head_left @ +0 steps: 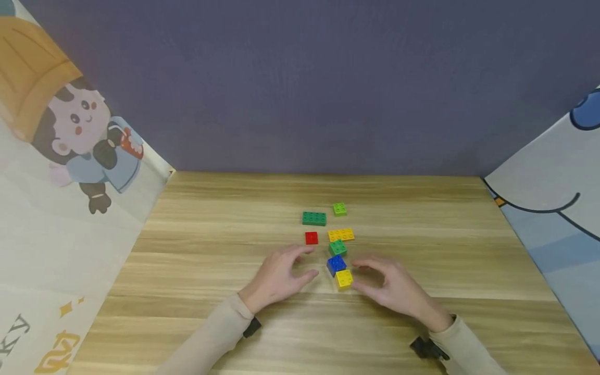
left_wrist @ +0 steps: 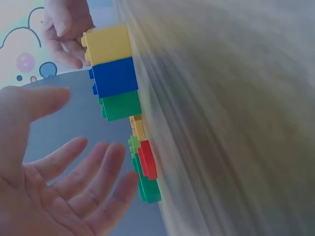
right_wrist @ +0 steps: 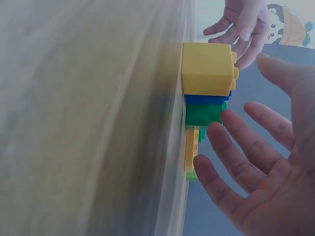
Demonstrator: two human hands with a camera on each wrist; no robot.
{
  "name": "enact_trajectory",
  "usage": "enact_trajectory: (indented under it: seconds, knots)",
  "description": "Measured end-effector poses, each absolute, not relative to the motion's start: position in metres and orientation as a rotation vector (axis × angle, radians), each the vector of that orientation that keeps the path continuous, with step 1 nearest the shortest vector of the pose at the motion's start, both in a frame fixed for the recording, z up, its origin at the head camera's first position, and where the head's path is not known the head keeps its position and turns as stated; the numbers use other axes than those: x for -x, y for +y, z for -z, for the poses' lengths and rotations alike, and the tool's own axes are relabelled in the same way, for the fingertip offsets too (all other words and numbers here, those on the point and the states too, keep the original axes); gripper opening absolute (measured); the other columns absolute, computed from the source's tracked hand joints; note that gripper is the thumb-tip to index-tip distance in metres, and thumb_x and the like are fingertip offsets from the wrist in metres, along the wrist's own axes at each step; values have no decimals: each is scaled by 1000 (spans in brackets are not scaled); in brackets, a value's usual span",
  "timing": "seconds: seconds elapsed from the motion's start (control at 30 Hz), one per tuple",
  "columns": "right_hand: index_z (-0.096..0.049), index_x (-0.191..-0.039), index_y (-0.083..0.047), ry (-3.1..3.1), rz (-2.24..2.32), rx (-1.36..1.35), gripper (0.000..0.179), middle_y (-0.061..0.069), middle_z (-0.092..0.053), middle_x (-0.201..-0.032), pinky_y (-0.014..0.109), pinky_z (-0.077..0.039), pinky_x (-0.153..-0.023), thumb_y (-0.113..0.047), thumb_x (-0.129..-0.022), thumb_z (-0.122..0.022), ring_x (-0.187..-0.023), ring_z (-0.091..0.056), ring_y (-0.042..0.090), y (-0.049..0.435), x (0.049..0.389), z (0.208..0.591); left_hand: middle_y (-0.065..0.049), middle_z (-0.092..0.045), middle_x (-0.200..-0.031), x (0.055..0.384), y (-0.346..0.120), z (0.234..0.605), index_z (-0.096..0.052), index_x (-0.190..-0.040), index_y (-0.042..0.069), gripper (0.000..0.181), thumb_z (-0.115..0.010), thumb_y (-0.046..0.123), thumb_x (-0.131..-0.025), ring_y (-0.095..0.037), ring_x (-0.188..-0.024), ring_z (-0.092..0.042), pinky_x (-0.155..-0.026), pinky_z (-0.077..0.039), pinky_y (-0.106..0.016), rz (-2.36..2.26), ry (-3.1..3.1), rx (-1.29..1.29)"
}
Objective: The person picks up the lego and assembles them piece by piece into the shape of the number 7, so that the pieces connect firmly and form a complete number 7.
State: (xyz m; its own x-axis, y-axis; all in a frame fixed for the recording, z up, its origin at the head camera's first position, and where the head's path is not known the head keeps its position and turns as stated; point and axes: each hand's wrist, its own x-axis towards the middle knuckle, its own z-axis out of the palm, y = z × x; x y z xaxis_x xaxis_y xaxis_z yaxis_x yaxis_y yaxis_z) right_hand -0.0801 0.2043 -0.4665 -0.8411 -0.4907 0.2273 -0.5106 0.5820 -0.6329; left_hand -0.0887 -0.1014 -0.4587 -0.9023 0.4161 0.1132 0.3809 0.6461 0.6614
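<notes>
My left hand (head_left: 283, 274) hovers left of a row of toy bricks, fingers spread and loosely bent, holding nothing. On the other side my right hand (head_left: 391, 286) curves toward the same row, its thumb close to the square yellow brick (head_left: 344, 279); it too holds nothing. Against the yellow brick stands a blue brick (head_left: 336, 264), with a green brick (head_left: 337, 247) just beyond. In the left wrist view these three, yellow (left_wrist: 109, 45), blue (left_wrist: 115, 77) and green (left_wrist: 121, 105), look equally tall. Behind the green one lies a long, low yellow brick (head_left: 341, 235).
A small red brick (head_left: 311, 238) lies left of the long yellow one. Farther back are a long dark green brick (head_left: 314, 219) and a small lime brick (head_left: 339, 209). The wooden table (head_left: 211, 208) meets a dark back wall (head_left: 300, 104) and printed side panels.
</notes>
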Motion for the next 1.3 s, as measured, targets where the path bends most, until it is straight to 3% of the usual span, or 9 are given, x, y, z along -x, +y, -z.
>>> enact_trajectory:
  seconds: [0.33, 1.3]
  knots:
    - [-77, -125, -15, -2766, -1120, -914, 47, -4, -78, -124, 43, -62, -98, -31, -83, -93, -113, -75, 17, 202, 82, 468, -3, -73, -138, 92, -93, 458, -68, -141, 13, 51, -79, 36, -97, -19, -111, -72, -96, -61, -38, -1038, 2756, -704]
    - [-77, -125, -18, -2876, -1178, -940, 41, -4, -79, -122, 38, -63, -93, -22, -87, -90, -107, -75, 16, 197, 89, 469, -1, -78, -127, 107, -66, 460, -73, -133, 16, 43, -82, 33, -95, -13, -103, -72, -87, -58, -27, -1001, 2704, -725]
